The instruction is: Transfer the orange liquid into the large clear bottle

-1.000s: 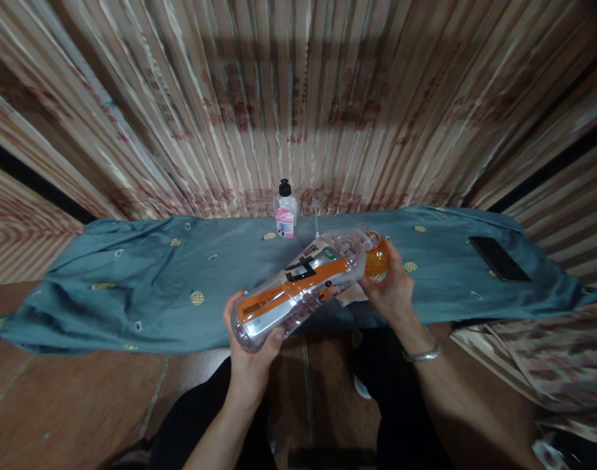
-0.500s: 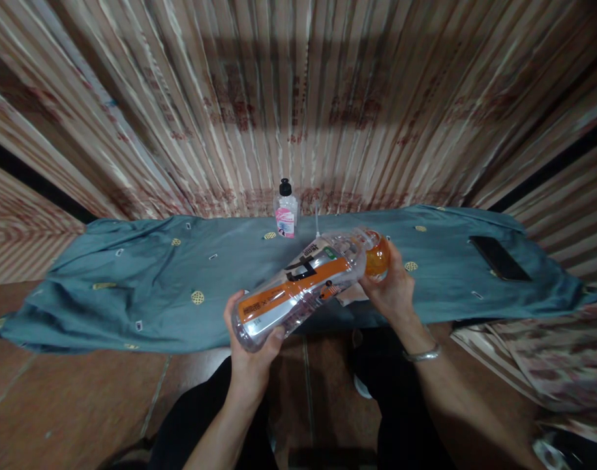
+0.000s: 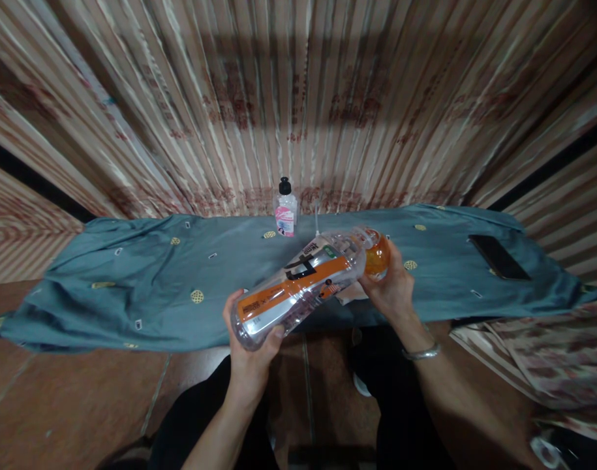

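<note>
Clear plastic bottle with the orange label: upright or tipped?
Tipped: the bottle slants sideways, base in the left hand, neck toward the right hand.

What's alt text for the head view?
The left hand holds a tilted clear bottle by its base; the right hand holds an amber container at the other end. Behind, a black-capped bottle and, right, a phone rest on teal cloth.

A slight shift of view is seen: the black-capped bottle (image 3: 286,212), the phone (image 3: 500,257) and the teal cloth (image 3: 146,267) are shown a touch higher than half a second ago.
</note>
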`<state>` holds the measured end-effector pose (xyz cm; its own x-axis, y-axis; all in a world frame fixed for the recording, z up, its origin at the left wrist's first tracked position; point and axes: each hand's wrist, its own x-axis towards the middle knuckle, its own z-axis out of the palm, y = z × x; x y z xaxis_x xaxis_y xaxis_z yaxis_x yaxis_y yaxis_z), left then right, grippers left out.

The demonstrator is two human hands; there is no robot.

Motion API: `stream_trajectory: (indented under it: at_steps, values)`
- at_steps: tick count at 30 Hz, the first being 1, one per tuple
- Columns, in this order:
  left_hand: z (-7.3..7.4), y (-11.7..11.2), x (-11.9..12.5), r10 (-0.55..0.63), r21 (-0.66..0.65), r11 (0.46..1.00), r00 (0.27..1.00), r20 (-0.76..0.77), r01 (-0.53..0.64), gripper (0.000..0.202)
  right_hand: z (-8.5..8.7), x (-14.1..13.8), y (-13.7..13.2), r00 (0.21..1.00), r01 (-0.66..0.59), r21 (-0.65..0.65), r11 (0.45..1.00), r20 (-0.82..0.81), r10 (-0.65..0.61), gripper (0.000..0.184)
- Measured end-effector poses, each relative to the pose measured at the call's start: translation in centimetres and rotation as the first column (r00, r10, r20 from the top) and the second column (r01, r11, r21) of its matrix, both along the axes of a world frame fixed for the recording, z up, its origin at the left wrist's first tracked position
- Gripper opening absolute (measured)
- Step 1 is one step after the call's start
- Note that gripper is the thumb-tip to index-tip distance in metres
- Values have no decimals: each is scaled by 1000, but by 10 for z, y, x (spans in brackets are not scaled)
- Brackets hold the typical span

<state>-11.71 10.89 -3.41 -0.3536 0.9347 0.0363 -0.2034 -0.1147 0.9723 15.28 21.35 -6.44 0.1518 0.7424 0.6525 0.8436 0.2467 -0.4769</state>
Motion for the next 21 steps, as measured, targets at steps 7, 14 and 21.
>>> stream_trajectory:
  at_steps: [7,14,21]
  values:
    - [-1,0,1,-2,9,1000,1000,28,2,90,3,-2,0,1000,0,12,1000,-9,0,85]
    - [-2,-1,-1,4,7,1000,1000,12,-4,89,2,-2,0,1000,-8,-9,1000,-18,8,85]
    - [-1,1,0,12,25,1000,1000,15,-12,88,1,-1,1,1000,-9,-13,1000,-10,9,85]
